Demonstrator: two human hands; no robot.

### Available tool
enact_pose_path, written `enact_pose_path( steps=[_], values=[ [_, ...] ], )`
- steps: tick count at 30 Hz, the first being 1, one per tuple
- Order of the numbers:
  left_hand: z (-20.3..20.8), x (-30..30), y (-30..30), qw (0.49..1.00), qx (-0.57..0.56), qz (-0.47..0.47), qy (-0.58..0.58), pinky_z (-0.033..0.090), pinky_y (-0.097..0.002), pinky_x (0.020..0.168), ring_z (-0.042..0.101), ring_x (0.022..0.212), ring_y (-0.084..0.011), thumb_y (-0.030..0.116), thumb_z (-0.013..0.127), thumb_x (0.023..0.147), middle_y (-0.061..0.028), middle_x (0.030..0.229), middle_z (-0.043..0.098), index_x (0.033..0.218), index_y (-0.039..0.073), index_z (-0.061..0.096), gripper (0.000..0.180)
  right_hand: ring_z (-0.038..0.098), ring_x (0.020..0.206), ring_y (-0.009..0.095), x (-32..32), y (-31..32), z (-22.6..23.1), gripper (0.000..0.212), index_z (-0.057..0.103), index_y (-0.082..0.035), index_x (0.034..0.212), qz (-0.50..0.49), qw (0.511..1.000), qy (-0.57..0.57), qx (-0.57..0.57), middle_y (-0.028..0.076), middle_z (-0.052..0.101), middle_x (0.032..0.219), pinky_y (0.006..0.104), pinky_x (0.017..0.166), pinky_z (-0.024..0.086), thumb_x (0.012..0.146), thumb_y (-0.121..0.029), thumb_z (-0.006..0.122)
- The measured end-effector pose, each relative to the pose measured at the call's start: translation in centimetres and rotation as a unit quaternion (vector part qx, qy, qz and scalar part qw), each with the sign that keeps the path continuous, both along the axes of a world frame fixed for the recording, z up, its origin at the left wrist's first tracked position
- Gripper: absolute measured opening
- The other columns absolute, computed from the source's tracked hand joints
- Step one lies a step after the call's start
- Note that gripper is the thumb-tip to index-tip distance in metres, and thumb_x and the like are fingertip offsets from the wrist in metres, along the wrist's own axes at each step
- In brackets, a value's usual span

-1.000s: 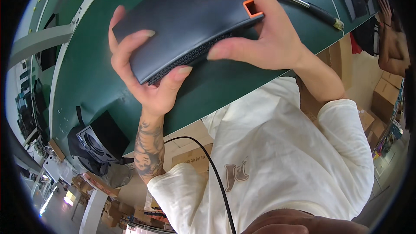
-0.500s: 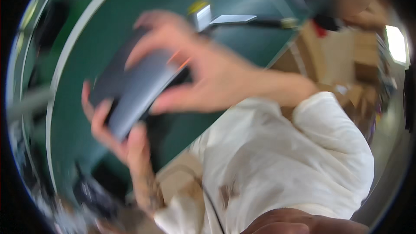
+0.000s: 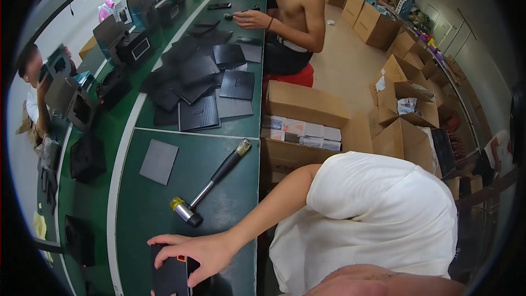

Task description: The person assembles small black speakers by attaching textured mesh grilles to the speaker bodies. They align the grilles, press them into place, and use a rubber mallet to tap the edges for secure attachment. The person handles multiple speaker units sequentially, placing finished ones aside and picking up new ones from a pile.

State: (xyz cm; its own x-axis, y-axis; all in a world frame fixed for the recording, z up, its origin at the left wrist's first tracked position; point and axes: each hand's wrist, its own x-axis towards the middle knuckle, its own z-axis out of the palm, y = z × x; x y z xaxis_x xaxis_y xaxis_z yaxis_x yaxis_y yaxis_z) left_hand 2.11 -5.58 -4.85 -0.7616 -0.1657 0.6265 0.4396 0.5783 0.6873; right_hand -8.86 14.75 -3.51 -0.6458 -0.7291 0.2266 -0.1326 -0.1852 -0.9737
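Note:
My right hand spans the top end of a black box-shaped piece, thumb on one side and fingers on the other. An orange-edged rectangular opening shows on the piece beside the fingers. The lower picture edge cuts off the rest of it. Only small bits of my left hand appear there, by the same piece; its grip is hidden. Just beyond my right hand, on the green table, lies a mallet with one yellow and one black face. A grey ribbed panel rests farther left.
Black panels lie in a loose pile farther up the table, where a co-worker sits on the right. Another person works at far left. Right of the table, an open carton holds small boxes. Black housings stand along the left strip.
The view has swung round, and the piece now sits low at the picture's edge. My left hand, plainly on it before, is almost out of view. My right hand still grips it.

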Motion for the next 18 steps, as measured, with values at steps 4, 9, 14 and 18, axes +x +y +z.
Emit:
enact_pose_path(
  steps=[4, 9, 14, 18],
  values=[
    [0.9, 0.5, 0.9, 0.997, 0.003, 0.063, -0.047, 0.039, -0.0634, 0.110, 0.045, 0.137, -0.0448, 0.034, 0.075, 0.096, -0.0267, 0.150, 0.044, 0.123, 0.004, 0.061, 0.043, 0.034, 0.146, 0.042, -2.0, 1.4, 0.0, 0.089, 0.037, 0.003, 0.151, -0.001, 0.989, 0.151, -0.009, 0.027, 0.028, 0.157, 0.0479, 0.116, 0.036, 0.082, -0.026, 0.084],
    [0.2, 0.4, -2.0, 0.994, -0.043, 0.069, -0.072, 0.040, -0.0448, 0.113, 0.045, 0.139, -0.0345, 0.026, 0.073, 0.087, -0.0236, 0.159, 0.036, 0.126, 0.006, 0.059, 0.046, 0.040, 0.144, 0.039, -2.5, 3.4, 2.2, 0.072, 0.051, -0.002, 0.147, -0.080, 0.947, 0.276, 0.146, 0.023, 0.045, 0.151, 0.0476, 0.119, 0.035, 0.084, -0.017, 0.080],
    [-1.0, 0.9, -1.0, 0.988, 0.135, 0.031, -0.064, 0.039, -0.0425, 0.115, 0.043, 0.140, -0.0309, 0.034, 0.077, 0.089, -0.0223, 0.166, 0.020, 0.138, 0.008, 0.053, 0.061, 0.045, 0.139, 0.031, -0.1, -1.2, 1.1, 0.085, 0.039, 0.000, 0.153, -0.128, 0.988, 0.076, 0.048, 0.019, 0.045, 0.148, 0.0414, 0.116, 0.037, 0.086, -0.024, 0.085],
    [-1.8, 0.3, -0.7, 0.987, 0.149, 0.018, -0.059, 0.036, -0.0440, 0.116, 0.039, 0.143, -0.0330, 0.033, 0.077, 0.088, -0.0222, 0.167, 0.017, 0.146, 0.009, 0.045, 0.071, 0.048, 0.132, 0.024, 0.2, -2.7, 0.0, 0.092, 0.038, 0.001, 0.155, -0.125, 0.988, -0.078, 0.033, 0.014, 0.051, 0.140, 0.0369, 0.113, 0.039, 0.083, -0.028, 0.088]
  ],
)
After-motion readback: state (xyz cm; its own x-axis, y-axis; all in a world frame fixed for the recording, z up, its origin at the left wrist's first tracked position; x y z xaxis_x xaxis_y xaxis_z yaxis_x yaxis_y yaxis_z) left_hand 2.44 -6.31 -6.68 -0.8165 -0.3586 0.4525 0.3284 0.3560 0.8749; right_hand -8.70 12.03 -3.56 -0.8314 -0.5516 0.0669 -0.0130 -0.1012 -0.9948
